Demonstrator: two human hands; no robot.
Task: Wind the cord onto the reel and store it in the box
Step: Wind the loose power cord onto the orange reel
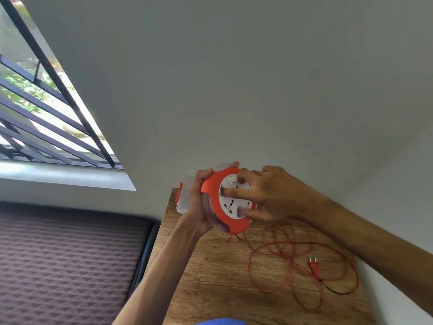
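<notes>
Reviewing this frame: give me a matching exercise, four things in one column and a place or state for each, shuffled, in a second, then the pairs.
Things:
1. reel
2. cord
3. plug
4. right hand

Places or states:
A. lies on the wooden table among the loops, prongs bare
B. held up off the table, left hand wrapped round its rim
C. fingers spread on the white socket face
D. loose orange loops on the table, mostly unwound

Pairs: 1-B, 2-D, 3-A, 4-C

One head-worn camera looks forward and down, close over the wooden table [210,277] against a wall.
</notes>
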